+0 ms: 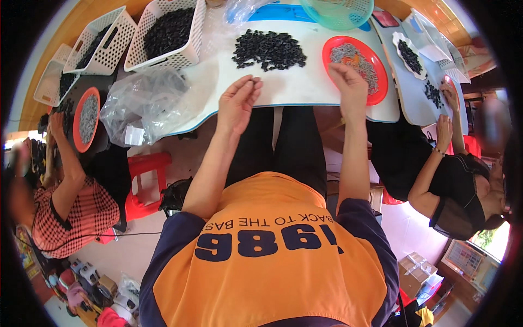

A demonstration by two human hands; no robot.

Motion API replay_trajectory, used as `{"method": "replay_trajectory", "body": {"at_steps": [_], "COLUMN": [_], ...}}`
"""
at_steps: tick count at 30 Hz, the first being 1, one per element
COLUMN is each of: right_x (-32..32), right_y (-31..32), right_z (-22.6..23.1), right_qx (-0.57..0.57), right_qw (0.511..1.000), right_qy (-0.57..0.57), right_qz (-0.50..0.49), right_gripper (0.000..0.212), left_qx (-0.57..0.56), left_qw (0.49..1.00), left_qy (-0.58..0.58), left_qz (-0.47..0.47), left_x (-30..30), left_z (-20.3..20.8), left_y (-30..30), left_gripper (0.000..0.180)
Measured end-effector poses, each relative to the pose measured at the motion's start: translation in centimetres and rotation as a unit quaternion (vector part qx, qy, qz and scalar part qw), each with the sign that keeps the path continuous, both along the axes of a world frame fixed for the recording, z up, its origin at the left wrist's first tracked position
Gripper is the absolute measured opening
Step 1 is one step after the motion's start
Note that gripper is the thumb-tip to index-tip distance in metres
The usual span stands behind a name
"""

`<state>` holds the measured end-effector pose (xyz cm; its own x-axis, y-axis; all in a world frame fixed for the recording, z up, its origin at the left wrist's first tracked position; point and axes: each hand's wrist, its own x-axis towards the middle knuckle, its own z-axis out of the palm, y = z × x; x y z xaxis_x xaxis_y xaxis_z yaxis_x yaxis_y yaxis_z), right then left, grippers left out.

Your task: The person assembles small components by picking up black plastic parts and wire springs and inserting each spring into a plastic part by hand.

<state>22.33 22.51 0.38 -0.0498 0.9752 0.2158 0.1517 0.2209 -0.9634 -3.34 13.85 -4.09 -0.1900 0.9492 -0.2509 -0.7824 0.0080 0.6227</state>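
Note:
My left hand (238, 102) is raised over the table's front edge, its fingertips pinched together. A small dark bit shows at those fingertips, too small to name. Just beyond lies a loose pile of small black parts (269, 50). My right hand (351, 90) is at the left side of a red plate (382, 90), its thumb and fingers pressed together. Whatever they hold, if anything, is hidden. Many small grey pieces (369, 76) lie in the plate, with something orange among them. Both hands are apart from each other.
White perforated baskets (190, 46) of black parts stand at the left, behind a crumpled clear plastic bag (144, 101). A green basket (338, 13) sits at the far edge. Co-workers handle similar parts on both sides. A red stool (143, 185) is at the left.

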Motion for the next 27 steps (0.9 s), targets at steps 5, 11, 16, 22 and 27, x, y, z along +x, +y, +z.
{"method": "replay_trajectory", "body": {"at_steps": [5,11,16,22,27], "right_x": [-6.6,-8.8,-8.8,-9.0,-8.7], "right_y": [-5.2,-7.9,-9.6,-10.6,-11.2], "right_z": [2.0,3.5,3.9,4.7,5.3], "right_qx": [0.003,0.016,0.02,0.045,0.046], "right_qw": [0.992,0.991,0.994,0.995,0.993], "right_qy": [0.06,0.085,0.043,-0.006,-0.046], "right_qz": [0.107,0.107,0.097,0.094,0.101], "right_gripper": [0.031,0.036,0.039,0.041,0.042], "left_qx": [0.028,0.064,0.098,0.109,0.109], "left_qw": [0.995,0.995,0.987,0.968,0.973], "left_qy": [-0.081,-0.034,0.12,0.221,0.195], "left_qz": [-0.051,-0.065,-0.037,-0.041,-0.062], "left_x": [1.9,1.7,1.1,0.4,0.5], "left_z": [2.9,4.6,4.7,5.0,5.4], "left_y": [-2.1,-3.6,-5.2,-6.2,-6.5], "left_gripper": [0.024,0.028,0.026,0.025,0.026]}}
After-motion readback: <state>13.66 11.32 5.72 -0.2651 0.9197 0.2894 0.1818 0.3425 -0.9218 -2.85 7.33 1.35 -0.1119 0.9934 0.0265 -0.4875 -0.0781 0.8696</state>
